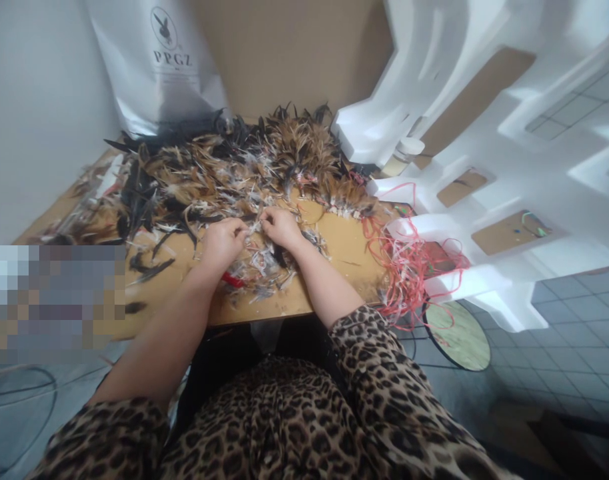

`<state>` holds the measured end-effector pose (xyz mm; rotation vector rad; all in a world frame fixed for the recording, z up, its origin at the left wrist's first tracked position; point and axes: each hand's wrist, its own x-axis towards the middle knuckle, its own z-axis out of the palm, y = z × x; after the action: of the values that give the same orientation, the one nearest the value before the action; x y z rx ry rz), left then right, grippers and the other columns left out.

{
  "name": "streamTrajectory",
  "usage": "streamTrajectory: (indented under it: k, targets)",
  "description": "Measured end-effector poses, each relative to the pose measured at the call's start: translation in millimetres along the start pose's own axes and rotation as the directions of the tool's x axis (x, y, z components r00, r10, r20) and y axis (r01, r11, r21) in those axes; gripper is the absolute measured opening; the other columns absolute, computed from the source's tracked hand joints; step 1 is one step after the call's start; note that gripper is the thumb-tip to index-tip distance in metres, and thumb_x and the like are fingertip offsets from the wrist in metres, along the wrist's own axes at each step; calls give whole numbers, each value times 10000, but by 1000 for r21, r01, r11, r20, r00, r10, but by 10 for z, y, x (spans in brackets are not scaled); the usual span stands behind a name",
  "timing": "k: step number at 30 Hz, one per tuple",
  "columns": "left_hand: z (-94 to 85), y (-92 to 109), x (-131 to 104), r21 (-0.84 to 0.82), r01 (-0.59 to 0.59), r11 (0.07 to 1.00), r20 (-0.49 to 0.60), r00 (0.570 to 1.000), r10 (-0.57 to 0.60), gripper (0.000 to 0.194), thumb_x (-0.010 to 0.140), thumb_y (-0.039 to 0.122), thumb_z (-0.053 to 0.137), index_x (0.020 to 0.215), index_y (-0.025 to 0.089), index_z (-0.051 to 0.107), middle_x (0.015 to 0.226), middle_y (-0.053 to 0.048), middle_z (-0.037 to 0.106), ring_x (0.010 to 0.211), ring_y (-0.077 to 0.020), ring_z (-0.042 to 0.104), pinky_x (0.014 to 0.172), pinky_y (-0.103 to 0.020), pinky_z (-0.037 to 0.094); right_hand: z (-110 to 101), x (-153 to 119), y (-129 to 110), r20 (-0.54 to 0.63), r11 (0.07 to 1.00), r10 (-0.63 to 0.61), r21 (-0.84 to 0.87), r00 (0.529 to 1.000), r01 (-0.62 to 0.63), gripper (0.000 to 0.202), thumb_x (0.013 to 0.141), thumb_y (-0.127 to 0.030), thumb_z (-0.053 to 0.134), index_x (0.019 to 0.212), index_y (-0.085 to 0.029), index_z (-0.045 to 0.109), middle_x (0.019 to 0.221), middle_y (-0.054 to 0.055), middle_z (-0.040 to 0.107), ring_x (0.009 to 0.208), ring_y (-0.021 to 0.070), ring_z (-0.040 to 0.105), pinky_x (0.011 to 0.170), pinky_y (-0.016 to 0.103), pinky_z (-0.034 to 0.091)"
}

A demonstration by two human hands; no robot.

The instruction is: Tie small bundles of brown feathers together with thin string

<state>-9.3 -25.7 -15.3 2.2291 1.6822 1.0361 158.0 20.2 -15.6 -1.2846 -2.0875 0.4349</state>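
Note:
My left hand [223,244] and my right hand [282,229] are close together over the front of the table, both with fingers pinched. A small whitish feather [254,227] spans the gap between my fingertips, its details blurred. Below my hands lies a loose heap of pale feather scraps [262,263], with a bit of red material [233,280] at its left. Just beyond my fingers spreads a large pile of brown and black feathers [209,170].
Bundled brown feathers [304,143] stand at the back, near a silver bag [169,87]. Tangled pink-red strips [409,267] hang over the table's right edge beside white foam packaging [524,187]. A round stool [457,337] stands below. Long dark feathers [137,197] lie at left.

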Motion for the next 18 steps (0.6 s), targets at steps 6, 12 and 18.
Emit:
streamTrajectory:
  k: [6, 12, 18]
  targets:
    - [-5, 23, 3, -4, 9, 1000, 58, 998, -9, 136, 720, 226, 532, 761, 199, 659, 823, -63, 677, 773, -205, 599, 725, -298, 414, -20, -1, 7, -7, 999, 15, -50, 1000, -15, 112, 722, -167, 466, 723, -182, 578, 781, 27, 613, 765, 159, 521, 732, 269, 380]
    - [5, -5, 5, -37, 7, 999, 69, 998, -4, 108, 700, 197, 535, 730, 196, 638, 790, -52, 668, 754, -192, 594, 733, -294, 418, -12, -9, 14, -29, 996, 25, -84, 999, -27, 116, 722, -171, 468, 715, -185, 583, 770, 26, 615, 743, 160, 527, 704, 271, 384]
    - [48, 48, 28, -454, 248, 856, 43, 966, -256, 22, 654, 185, 619, 659, 168, 608, 659, -36, 645, 652, -160, 593, 671, -277, 460, -36, 16, 42, -108, 991, -9, 134, 994, 24, 110, 725, -196, 522, 789, -168, 608, 823, 22, 622, 782, 142, 538, 757, 264, 404]
